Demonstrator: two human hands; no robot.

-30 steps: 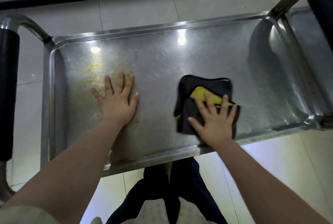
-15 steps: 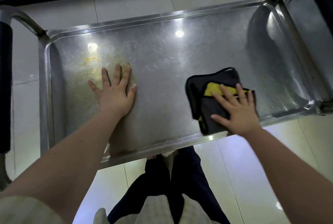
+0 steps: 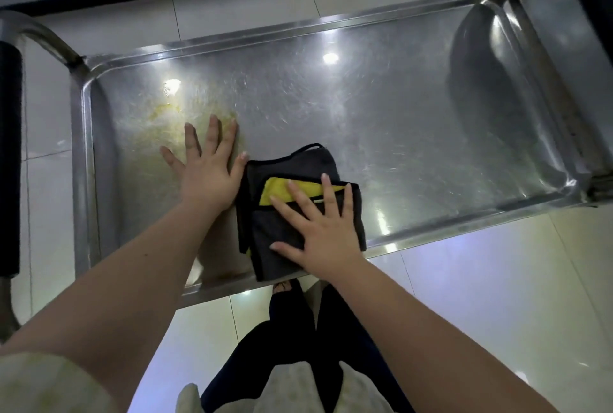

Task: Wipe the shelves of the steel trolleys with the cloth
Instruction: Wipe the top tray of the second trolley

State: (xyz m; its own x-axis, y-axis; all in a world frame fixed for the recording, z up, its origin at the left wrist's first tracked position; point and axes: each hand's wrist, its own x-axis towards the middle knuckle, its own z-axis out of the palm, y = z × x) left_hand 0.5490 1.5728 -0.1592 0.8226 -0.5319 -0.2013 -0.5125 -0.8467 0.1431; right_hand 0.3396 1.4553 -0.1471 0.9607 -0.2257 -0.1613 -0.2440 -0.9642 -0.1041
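Right grip [image 3: 318, 230], fingers straight and spread, presses flat on the one folded grey-and-yellow cloth [image 3: 265, 240] at the steel shelf's [image 3: 398, 133] near edge. Left grip [image 3: 205, 170] rests flat on the shelf, fingers spread, just left of the cloth.

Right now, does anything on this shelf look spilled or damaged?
Yes: a yellowish smear stains the left end of the shelf, around the fingers of the left hand. The cloth under the right hand lies right of it, not on it.
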